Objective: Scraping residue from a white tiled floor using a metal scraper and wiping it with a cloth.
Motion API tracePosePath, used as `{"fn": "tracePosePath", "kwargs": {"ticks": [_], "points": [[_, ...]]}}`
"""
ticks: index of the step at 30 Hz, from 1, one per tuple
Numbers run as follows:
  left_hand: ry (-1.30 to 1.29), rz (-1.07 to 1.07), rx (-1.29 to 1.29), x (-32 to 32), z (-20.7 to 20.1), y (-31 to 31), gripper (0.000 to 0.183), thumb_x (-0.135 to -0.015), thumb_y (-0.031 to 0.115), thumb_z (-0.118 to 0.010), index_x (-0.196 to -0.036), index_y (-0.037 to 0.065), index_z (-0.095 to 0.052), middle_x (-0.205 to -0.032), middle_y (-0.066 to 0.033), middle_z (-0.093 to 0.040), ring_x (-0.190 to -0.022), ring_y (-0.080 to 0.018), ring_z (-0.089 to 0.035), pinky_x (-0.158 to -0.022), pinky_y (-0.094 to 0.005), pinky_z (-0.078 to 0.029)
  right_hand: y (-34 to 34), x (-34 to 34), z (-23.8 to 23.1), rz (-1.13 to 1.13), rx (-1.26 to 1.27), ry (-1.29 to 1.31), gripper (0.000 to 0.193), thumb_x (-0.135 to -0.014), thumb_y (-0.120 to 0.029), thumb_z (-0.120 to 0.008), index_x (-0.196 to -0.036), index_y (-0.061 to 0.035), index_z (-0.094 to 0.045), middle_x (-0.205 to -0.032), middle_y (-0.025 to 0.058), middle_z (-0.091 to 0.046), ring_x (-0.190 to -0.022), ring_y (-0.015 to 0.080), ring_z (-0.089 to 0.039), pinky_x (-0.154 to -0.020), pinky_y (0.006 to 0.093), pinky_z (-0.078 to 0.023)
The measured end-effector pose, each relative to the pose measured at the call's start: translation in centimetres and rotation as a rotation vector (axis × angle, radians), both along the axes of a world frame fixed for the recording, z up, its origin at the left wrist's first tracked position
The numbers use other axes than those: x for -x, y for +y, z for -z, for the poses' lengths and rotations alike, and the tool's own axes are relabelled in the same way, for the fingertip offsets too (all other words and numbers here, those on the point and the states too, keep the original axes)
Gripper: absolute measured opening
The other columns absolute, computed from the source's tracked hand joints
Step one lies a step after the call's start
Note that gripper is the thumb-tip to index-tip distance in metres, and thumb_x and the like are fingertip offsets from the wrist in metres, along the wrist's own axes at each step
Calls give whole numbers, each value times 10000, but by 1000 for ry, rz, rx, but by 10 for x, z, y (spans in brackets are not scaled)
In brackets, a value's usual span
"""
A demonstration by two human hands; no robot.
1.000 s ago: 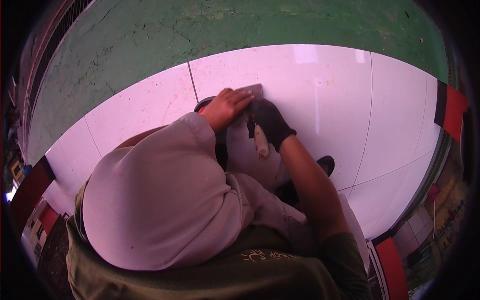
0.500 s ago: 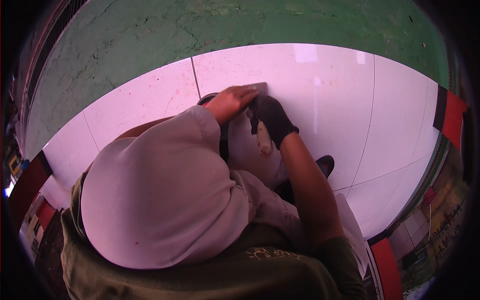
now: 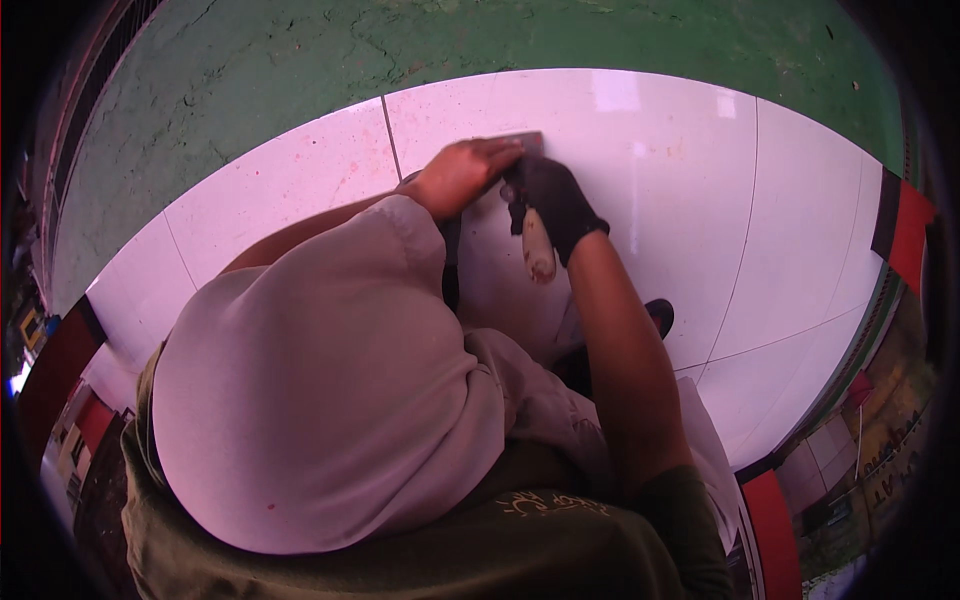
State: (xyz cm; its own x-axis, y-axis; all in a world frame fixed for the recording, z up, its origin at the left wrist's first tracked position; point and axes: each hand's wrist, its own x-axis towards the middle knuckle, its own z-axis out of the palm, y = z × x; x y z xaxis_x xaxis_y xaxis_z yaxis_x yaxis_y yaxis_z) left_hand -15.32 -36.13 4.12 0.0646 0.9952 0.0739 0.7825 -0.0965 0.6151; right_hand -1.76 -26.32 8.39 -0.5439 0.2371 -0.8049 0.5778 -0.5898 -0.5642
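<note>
My right hand (image 3: 560, 202), in a black glove, is closed around a scraper-like tool with a pale, stained handle (image 3: 539, 250). The handle's end sticks out below the glove, toward me. At the far end shows a flat grey blade (image 3: 533, 142), lying low over the white tiles (image 3: 660, 220). My bare left hand (image 3: 462, 178) is beside the right one, its fingers pressed together on the blade; the thumb is hidden. Where the two hands meet, part of the tool is covered. A small dark piece (image 3: 517, 215) hangs next to the handle; I cannot make out what it is.
A dark shoe (image 3: 659, 316) rests on the tiles right of my right forearm. Reddish specks mark the tiles at the left. Beyond the tiles' far edge runs a worn green surface (image 3: 420, 40). Red and black blocks (image 3: 905, 228) border the right side.
Both hands and the tool have moved together a little farther from me and slightly right. Both keep their hold on it.
</note>
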Motion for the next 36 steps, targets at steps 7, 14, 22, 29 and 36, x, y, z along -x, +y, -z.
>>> {"fn": "tracePosePath", "kwargs": {"ticks": [7,14,22,29,36], "points": [[-5,34,-19,-15,6,-6,398,-764,68,-564,-1161,44,-540,-1129,-133,-598,-945,-272,-615,-811,-355,-509,-6,-20,25,-153,-233,32,244,-870,-250,-471,-798,-27,-536,-616,69,-520,-461,156,-525,-413,311,-443],[43,6,66,7,-1,22,373,-775,57,-517,-1146,23,-541,-1119,-122,-601,-991,-265,-600,-839,-326,-498,19,10,0,12,-9,-42,197,-865,-135,-417,-756,-10,-524,-577,92,-540,-457,192,-576,-408,323,-464],[41,87,-2,-16,5,9,375,-777,59,-519,-1150,22,-537,-1173,-123,-579,-997,-263,-602,-831,-349,-506,7,-15,-9,81,53,-115,251,-862,-232,-488,-761,-5,-525,-605,73,-513,-448,171,-537,-406,309,-449],[14,135,70,-16,-2,34,344,-786,65,-503,-1123,13,-549,-1122,-147,-598,-1012,-281,-596,-851,-347,-499,20,-17,-14,111,3,-154,223,-855,-206,-482,-760,-17,-551,-623,79,-543,-495,166,-549,-449,324,-453],[14,136,-12,-9,0,55,335,-794,76,-497,-1120,19,-543,-1153,-126,-588,-1007,-253,-599,-844,-343,-500,33,-18,-7,211,38,-99,209,-859,-205,-490,-771,-23,-543,-631,59,-541,-500,141,-541,-450,287,-448]]}}
